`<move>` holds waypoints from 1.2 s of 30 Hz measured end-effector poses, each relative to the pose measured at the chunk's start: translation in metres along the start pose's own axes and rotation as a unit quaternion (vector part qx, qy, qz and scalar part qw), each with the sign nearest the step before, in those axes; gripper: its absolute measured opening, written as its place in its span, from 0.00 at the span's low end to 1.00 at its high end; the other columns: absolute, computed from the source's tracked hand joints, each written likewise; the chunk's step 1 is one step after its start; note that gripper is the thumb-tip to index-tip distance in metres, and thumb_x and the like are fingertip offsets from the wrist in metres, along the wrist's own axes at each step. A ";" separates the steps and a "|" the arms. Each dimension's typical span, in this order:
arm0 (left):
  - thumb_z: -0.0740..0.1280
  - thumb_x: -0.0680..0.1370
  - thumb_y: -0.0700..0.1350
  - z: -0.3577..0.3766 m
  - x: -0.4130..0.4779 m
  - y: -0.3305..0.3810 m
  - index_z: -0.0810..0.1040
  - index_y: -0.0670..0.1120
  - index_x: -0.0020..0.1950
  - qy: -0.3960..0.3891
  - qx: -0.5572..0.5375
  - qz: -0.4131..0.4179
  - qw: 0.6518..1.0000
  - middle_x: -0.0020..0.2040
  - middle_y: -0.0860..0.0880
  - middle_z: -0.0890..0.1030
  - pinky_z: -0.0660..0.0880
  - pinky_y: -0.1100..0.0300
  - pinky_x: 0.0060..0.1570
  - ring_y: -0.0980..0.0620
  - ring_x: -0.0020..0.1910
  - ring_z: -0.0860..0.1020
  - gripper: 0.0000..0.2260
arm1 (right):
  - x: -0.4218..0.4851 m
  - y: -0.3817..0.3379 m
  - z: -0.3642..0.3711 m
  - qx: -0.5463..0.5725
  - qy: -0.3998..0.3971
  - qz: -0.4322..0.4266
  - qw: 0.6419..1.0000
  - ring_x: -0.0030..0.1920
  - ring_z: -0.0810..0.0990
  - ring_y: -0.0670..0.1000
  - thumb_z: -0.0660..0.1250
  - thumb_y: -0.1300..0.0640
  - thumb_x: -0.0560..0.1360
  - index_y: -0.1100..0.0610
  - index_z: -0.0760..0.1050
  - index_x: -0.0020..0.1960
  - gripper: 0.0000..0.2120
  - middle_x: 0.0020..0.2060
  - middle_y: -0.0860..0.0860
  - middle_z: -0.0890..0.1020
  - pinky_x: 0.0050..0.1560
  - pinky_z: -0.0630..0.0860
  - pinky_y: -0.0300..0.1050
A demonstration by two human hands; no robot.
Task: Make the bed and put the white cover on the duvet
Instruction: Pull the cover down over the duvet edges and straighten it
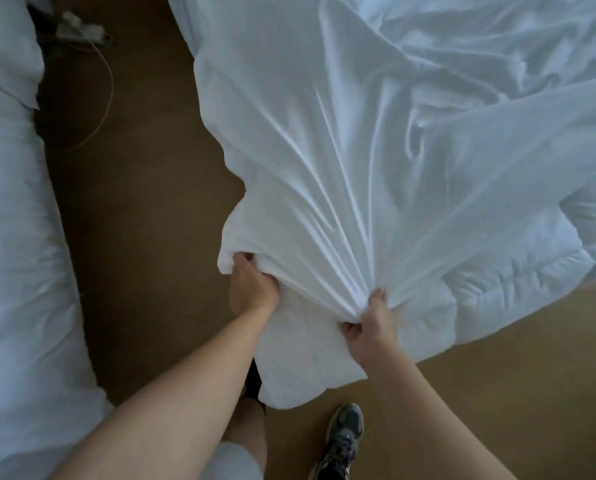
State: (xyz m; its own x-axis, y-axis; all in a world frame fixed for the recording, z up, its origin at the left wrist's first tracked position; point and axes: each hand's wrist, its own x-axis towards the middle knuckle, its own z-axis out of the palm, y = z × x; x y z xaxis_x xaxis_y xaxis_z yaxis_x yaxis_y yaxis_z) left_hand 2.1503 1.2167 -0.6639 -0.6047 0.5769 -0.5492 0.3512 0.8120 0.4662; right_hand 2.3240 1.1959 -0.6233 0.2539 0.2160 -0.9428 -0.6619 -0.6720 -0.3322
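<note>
Both arms reach forward past the shoe [345,434]; the left hand [251,287] curls its fingers into a bunched edge of the cover [324,168], and the right hand [372,329] grips a tight gather of it. The thin cover fans away from the shoe in long creases over the quilted duvet [310,372], whose corner hangs just beyond the shoe.

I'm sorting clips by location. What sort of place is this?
Probably a bedroom, perhaps a hotel room: the left hand and right hand grip a white cover over a quilted duvet, more white bedding lies at the left, and brown carpet runs between.
</note>
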 end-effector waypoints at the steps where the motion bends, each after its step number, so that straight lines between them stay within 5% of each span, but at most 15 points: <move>1: 0.60 0.80 0.48 -0.001 0.000 -0.005 0.68 0.49 0.59 0.017 -0.004 -0.004 1.000 0.59 0.45 0.80 0.75 0.47 0.52 0.38 0.56 0.79 0.09 | -0.004 0.007 -0.015 0.006 0.007 0.022 1.000 0.48 0.81 0.56 0.60 0.44 0.84 0.51 0.69 0.63 0.14 0.51 0.53 0.80 0.40 0.80 0.53; 3: 0.60 0.81 0.43 -0.007 0.001 -0.017 0.72 0.45 0.60 0.091 -0.033 -0.013 0.995 0.59 0.41 0.79 0.73 0.46 0.55 0.36 0.59 0.78 0.09 | -0.009 0.009 -0.037 -0.009 0.013 0.047 0.999 0.49 0.82 0.57 0.62 0.44 0.83 0.55 0.70 0.64 0.17 0.52 0.55 0.81 0.39 0.81 0.53; 6: 0.63 0.79 0.38 -0.010 -0.006 -0.036 0.75 0.43 0.64 0.105 0.017 0.115 0.988 0.62 0.41 0.75 0.72 0.48 0.54 0.37 0.61 0.75 0.13 | -0.004 -0.014 -0.043 -0.065 -0.089 0.024 0.994 0.53 0.84 0.58 0.64 0.46 0.82 0.55 0.73 0.67 0.18 0.57 0.54 0.83 0.40 0.82 0.50; 9: 0.74 0.74 0.49 -0.002 -0.026 -0.030 0.65 0.45 0.72 0.060 0.026 0.212 0.975 0.70 0.43 0.67 0.72 0.50 0.60 0.42 0.67 0.68 0.30 | -0.010 -0.039 -0.014 -0.100 -0.236 -0.025 0.966 0.57 0.84 0.53 0.70 0.48 0.78 0.53 0.78 0.65 0.17 0.58 0.51 0.85 0.58 0.78 0.50; 11: 0.78 0.70 0.58 0.004 -0.029 -0.015 0.64 0.43 0.72 0.096 0.031 0.269 0.958 0.71 0.42 0.65 0.69 0.52 0.62 0.44 0.68 0.65 0.39 | -0.015 -0.039 0.014 -0.145 -0.286 -0.039 0.946 0.54 0.84 0.50 0.74 0.51 0.75 0.54 0.79 0.63 0.18 0.56 0.49 0.85 0.58 0.76 0.47; 14: 0.76 0.73 0.56 0.013 -0.016 0.018 0.67 0.43 0.67 0.177 -0.018 0.278 0.944 0.67 0.41 0.70 0.73 0.49 0.62 0.42 0.63 0.70 0.31 | -0.013 -0.021 0.050 -0.126 -0.278 -0.043 0.951 0.45 0.84 0.47 0.72 0.58 0.76 0.60 0.78 0.62 0.15 0.49 0.51 0.85 0.51 0.77 0.44; 17: 0.71 0.75 0.45 0.013 0.008 0.036 0.68 0.44 0.59 0.241 -0.012 0.187 0.952 0.59 0.40 0.75 0.76 0.40 0.53 0.39 0.55 0.74 0.17 | -0.015 0.003 0.060 -0.121 -0.221 -0.058 0.966 0.50 0.85 0.53 0.67 0.62 0.78 0.62 0.77 0.60 0.11 0.55 0.57 0.83 0.47 0.81 0.45; 21: 0.65 0.76 0.43 0.009 0.022 0.022 0.72 0.37 0.59 0.190 0.002 0.161 0.969 0.58 0.38 0.77 0.76 0.40 0.55 0.37 0.56 0.76 0.14 | -0.021 0.032 0.026 -0.242 -0.193 -0.091 0.947 0.46 0.87 0.50 0.64 0.60 0.79 0.61 0.78 0.61 0.12 0.48 0.54 0.87 0.44 0.80 0.44; 24: 0.60 0.81 0.43 0.015 0.045 0.008 0.71 0.40 0.67 0.173 -0.148 -0.042 0.973 0.65 0.40 0.75 0.74 0.52 0.62 0.39 0.63 0.75 0.16 | -0.016 0.031 0.010 -0.271 -0.191 -0.101 0.938 0.47 0.86 0.51 0.64 0.57 0.80 0.62 0.79 0.61 0.13 0.46 0.53 0.87 0.48 0.81 0.47; 26: 0.62 0.83 0.43 0.021 0.060 -0.020 0.69 0.39 0.73 0.088 -0.159 -0.160 0.970 0.70 0.40 0.74 0.74 0.65 0.54 0.41 0.66 0.74 0.19 | -0.010 0.031 0.012 -0.274 -0.182 -0.110 0.938 0.47 0.86 0.51 0.65 0.55 0.81 0.61 0.79 0.61 0.13 0.49 0.55 0.87 0.48 0.81 0.47; 28: 0.62 0.83 0.45 0.026 0.058 -0.047 0.76 0.38 0.66 0.008 -0.121 -0.138 0.983 0.60 0.40 0.80 0.70 0.64 0.42 0.40 0.58 0.78 0.15 | -0.006 0.034 0.017 -0.273 -0.175 -0.117 0.939 0.47 0.86 0.50 0.65 0.52 0.82 0.59 0.78 0.62 0.14 0.52 0.56 0.86 0.47 0.81 0.46; 31: 0.60 0.81 0.52 0.038 0.053 -0.058 0.79 0.46 0.51 -0.139 -0.230 -0.075 0.960 0.47 0.48 0.80 0.75 0.55 0.51 0.46 0.49 0.79 0.13 | -0.002 0.035 0.029 -0.271 -0.182 -0.120 0.937 0.49 0.86 0.51 0.64 0.50 0.82 0.56 0.77 0.62 0.13 0.54 0.57 0.85 0.51 0.83 0.49; 34: 0.53 0.79 0.57 0.041 0.069 -0.050 0.76 0.53 0.56 -0.243 -0.304 -0.110 0.915 0.56 0.51 0.78 0.71 0.47 0.69 0.46 0.64 0.76 0.16 | -0.004 0.035 0.038 -0.295 -0.243 -0.174 0.908 0.52 0.85 0.49 0.72 0.45 0.75 0.52 0.79 0.61 0.18 0.53 0.51 0.86 0.56 0.82 0.52; 36: 0.52 0.83 0.55 0.029 0.074 -0.045 0.74 0.47 0.68 -0.251 -0.302 -0.128 0.911 0.55 0.51 0.77 0.73 0.47 0.65 0.45 0.65 0.75 0.20 | -0.011 0.037 0.051 -0.397 -0.286 -0.255 0.834 0.53 0.84 0.45 0.78 0.41 0.68 0.49 0.79 0.62 0.26 0.53 0.46 0.85 0.56 0.82 0.48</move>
State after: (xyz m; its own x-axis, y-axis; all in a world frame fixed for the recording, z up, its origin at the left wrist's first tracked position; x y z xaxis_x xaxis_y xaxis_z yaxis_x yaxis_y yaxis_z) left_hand 2.1107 1.2254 -0.7455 -0.1544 0.4673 -0.8705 -0.3039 0.8159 0.4919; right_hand 2.2610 1.2052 -0.6270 -0.1679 0.7677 -0.6184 0.1628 -0.5971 -0.7855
